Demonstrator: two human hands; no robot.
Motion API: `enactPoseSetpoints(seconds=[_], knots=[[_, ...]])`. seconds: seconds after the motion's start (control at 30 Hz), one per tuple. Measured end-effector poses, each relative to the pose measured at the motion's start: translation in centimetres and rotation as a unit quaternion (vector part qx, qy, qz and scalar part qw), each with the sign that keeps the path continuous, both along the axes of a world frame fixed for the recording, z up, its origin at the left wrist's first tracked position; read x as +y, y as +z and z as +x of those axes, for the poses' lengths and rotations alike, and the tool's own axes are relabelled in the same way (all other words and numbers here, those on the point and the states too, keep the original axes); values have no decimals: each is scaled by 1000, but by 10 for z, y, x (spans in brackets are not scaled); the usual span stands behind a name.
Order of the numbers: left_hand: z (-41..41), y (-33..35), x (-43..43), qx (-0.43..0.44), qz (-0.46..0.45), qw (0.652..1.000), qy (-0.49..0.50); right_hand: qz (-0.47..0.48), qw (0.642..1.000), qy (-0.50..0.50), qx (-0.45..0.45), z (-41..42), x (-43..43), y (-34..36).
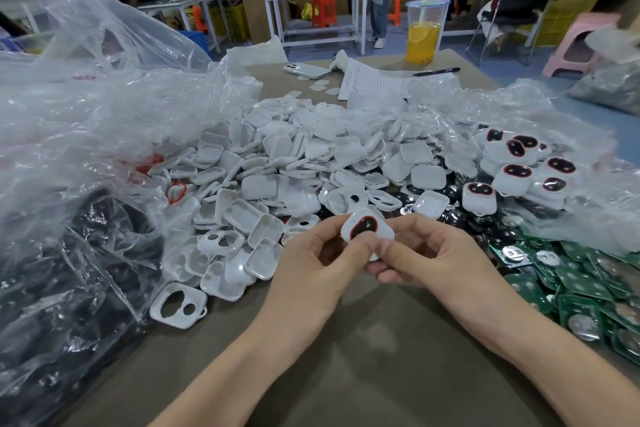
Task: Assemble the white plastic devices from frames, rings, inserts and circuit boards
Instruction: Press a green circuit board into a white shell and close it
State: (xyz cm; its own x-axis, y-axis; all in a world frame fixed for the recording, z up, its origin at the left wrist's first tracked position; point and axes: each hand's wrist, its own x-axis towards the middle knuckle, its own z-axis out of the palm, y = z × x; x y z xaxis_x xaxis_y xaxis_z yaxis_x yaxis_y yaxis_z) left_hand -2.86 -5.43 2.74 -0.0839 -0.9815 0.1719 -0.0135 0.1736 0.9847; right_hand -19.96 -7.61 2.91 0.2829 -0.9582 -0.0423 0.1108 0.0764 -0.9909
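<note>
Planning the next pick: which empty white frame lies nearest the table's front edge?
The two-hole frame at the front-left corner of the pile, lying flat on the table by itself. Every other frame lies farther back.

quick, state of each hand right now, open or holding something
Left hand: closed, pinching the left side of the white device.
Right hand: closed, pinching the same white device from the right.
</note>
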Motion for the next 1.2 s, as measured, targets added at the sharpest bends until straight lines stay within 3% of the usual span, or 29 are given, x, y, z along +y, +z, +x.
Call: enactPoseSetpoints(seconds=[0.73,1.07,1.2], knots=[[1,0,-5,-10,45,999,-12,-53,995,26,84,1,0,-3],[-3,3,-1,8,57,998,18,-49,996,24,72,1,-3,-8],[-2,5,0,-17,19,1000,5,-50,996,20,75,-2,-4,-6]])
